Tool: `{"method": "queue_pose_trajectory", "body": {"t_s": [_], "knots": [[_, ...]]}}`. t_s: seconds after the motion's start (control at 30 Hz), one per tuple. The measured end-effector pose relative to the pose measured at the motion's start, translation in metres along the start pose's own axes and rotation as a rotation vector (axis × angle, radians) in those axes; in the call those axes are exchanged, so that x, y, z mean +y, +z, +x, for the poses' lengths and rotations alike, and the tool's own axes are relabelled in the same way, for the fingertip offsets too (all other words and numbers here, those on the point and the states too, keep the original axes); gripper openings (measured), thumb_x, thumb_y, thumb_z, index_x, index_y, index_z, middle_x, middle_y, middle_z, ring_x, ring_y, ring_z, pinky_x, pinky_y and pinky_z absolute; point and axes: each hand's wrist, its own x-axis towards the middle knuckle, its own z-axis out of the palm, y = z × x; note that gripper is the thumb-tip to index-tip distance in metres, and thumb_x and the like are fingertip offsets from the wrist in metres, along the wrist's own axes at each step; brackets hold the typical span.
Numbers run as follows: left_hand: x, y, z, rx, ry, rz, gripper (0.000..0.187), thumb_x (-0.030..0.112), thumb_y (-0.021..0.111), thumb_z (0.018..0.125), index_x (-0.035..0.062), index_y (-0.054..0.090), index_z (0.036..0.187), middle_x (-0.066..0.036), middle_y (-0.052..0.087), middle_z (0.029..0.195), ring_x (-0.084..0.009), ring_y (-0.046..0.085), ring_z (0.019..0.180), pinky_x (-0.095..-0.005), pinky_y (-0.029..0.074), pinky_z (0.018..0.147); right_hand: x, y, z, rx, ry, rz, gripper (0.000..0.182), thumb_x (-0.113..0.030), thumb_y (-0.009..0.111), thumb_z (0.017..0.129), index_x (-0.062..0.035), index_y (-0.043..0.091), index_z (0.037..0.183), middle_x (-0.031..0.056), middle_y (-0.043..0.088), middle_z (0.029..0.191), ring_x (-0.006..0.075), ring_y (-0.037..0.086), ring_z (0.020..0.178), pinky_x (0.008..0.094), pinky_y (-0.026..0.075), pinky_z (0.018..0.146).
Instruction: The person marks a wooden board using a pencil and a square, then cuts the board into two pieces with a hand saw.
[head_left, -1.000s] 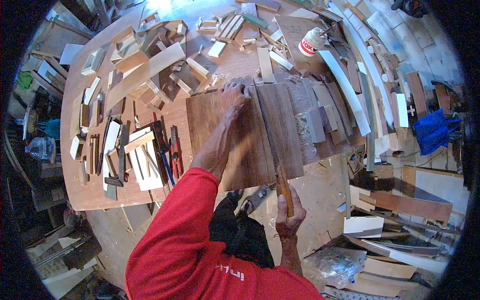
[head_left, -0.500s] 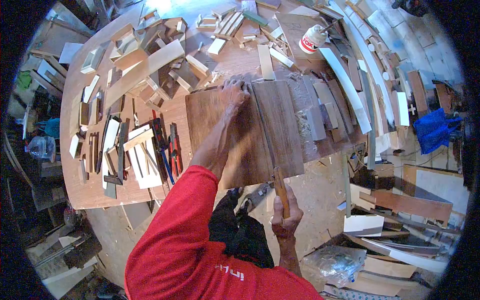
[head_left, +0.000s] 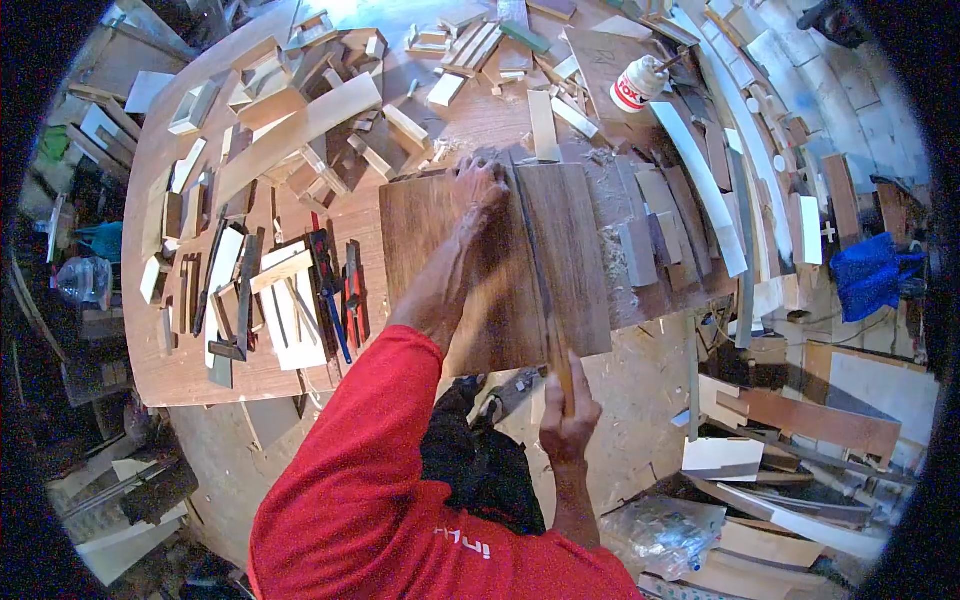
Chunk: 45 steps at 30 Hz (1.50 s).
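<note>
A brown wood-grain board (head_left: 430,270) lies on the worktable, its near edge overhanging the front. My left hand (head_left: 482,185) presses on its far part, fingers bent at the far edge beside a long dark line. Below the near edge, my right hand (head_left: 570,420) is wrapped around the wooden handle of a hand saw (head_left: 566,385). Its thin blade appears edge-on along the dark line, so its teeth cannot be made out. To the right of that line lies another stretch of the same wood-grain surface (head_left: 580,260).
On the worktable (head_left: 200,370), several wood offcuts (head_left: 340,110) lie behind and left of the board. Red-handled pliers or clamps (head_left: 354,300) rest at the left. A white glue bottle (head_left: 637,85) stands at the back right, near wood strips (head_left: 700,190) and sawdust.
My right hand and the saw handle have moved forward, closer to the board's near edge. My left hand stays on the board while the view shifts slightly.
</note>
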Motion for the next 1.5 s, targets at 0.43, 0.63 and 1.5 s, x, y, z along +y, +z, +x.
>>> {"method": "queue_pose_trajectory", "body": {"t_s": [0.43, 0.63, 1.5], "knots": [[0.013, -0.031, -0.004, -0.042, 0.024, 0.034, 0.038, 0.035, 0.065, 0.07, 0.0206, 0.067, 0.105, -0.002, 0.064, 0.107, -0.0229, 0.053, 0.11, -0.0458, 0.038, 0.091, -0.006, 0.003, 0.011, -0.017, -0.03, -0.017, 0.037, -0.016, 0.052, 0.094, 0.0061, 0.056, 0.123, 0.0224, 0.067, 0.105, 0.0251, 0.067, 0.094, 0.0334, 0.052, 0.079], [0.006, -0.011, -0.004, 0.13, 0.062, 0.013, 0.029, 0.031, 0.064, 0.071, 0.0193, 0.07, 0.098, -0.004, 0.064, 0.105, -0.0237, 0.053, 0.11, -0.0438, 0.037, 0.092, 0.014, -0.004, -0.006, 0.079, -0.207, -0.058, 0.038, -0.018, 0.053, 0.094, 0.006, 0.056, 0.123, 0.0229, 0.067, 0.105, 0.0267, 0.068, 0.092, 0.0338, 0.052, 0.078], [-0.002, 0.003, 0.002, 0.062, 0.005, -0.063, 0.029, 0.025, 0.057, 0.08, 0.0146, 0.063, 0.106, -0.003, 0.064, 0.107, -0.0228, 0.055, 0.109, -0.0434, 0.04, 0.089, 0.02, -0.016, -0.011, -0.03, -0.031, -0.076, 0.038, -0.019, 0.053, 0.092, 0.0031, 0.057, 0.123, 0.0192, 0.068, 0.091, 0.0217, 0.065, 0.074, 0.0332, 0.051, 0.068]]}}
